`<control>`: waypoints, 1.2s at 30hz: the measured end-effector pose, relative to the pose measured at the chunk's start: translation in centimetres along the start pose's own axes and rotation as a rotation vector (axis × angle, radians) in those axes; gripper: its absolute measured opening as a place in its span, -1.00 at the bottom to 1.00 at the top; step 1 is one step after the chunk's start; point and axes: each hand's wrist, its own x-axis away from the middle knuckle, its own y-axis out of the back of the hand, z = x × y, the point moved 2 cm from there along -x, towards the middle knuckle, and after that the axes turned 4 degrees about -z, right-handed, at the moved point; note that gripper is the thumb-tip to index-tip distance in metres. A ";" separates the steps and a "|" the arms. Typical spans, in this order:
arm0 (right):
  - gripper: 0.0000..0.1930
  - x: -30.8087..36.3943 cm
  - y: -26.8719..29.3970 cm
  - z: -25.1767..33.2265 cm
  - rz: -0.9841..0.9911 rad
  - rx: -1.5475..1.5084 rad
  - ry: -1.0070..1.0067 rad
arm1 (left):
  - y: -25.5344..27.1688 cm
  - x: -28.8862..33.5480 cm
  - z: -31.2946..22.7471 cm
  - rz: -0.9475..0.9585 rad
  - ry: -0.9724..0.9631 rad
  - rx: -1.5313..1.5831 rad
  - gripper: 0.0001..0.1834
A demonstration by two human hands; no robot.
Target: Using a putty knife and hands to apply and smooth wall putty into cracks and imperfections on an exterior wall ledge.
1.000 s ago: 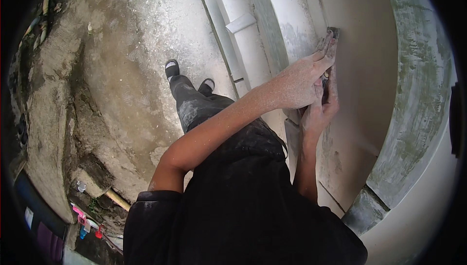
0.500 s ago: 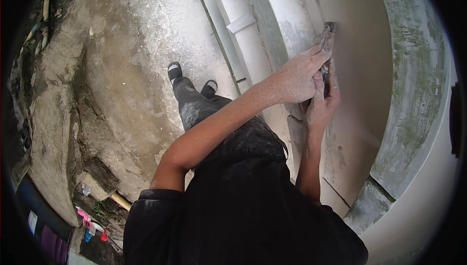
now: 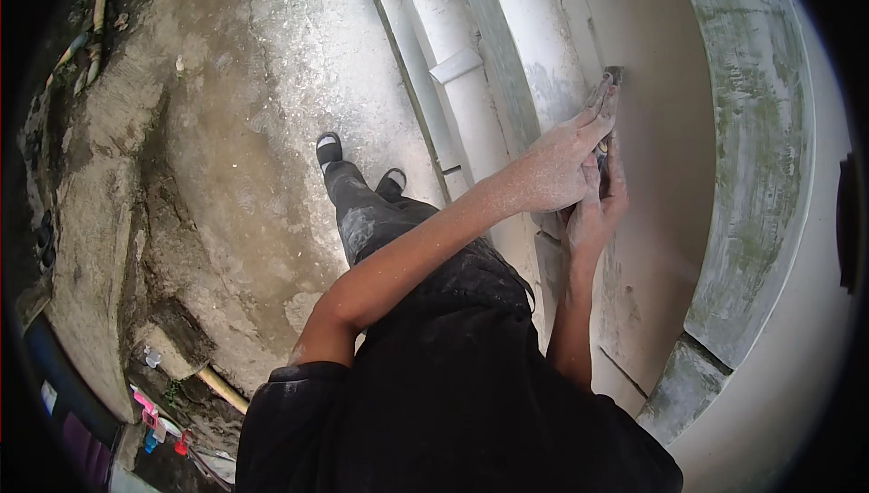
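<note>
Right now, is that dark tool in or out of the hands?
In: left hand and right hand hold the dark tool, one end poking out.

soft light; floor [image 3: 299, 86] brightest toward its right edge; my black shirt [image 3: 453, 402] loses detail; rim dark, bent.

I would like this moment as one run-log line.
left hand: at dark tool | right hand: holding dark tool | tool end: at pale surface

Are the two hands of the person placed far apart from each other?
No, the left hand partly overlaps the right hand in this view, both close to a small dark object.
</note>
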 end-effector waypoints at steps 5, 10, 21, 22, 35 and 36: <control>-0.51 -2.6 -0.2 -0.1 0.043 0.027 0.065 | 2.0 -2.6 -0.6 0.056 0.080 -0.039 -0.45; -0.47 -3.3 -0.6 1.6 0.149 -0.057 -0.117 | 2.2 -3.2 -0.4 -0.022 0.068 -0.098 -0.40; -0.52 -4.5 -1.9 0.3 0.117 -0.141 -0.141 | 2.6 -4.0 0.8 -0.055 0.064 -0.053 -0.37; -0.52 -4.0 -1.4 0.2 0.102 -0.081 -0.092 | 2.2 -3.5 0.5 -0.054 0.086 -0.042 -0.37; -0.52 -3.4 -1.5 0.3 0.128 0.032 -0.142 | 2.3 -3.2 1.3 0.022 0.175 -0.056 -0.32; -0.51 -3.3 -1.6 0.7 0.135 0.078 -0.102 | 2.5 -3.0 1.2 0.022 0.177 -0.056 -0.32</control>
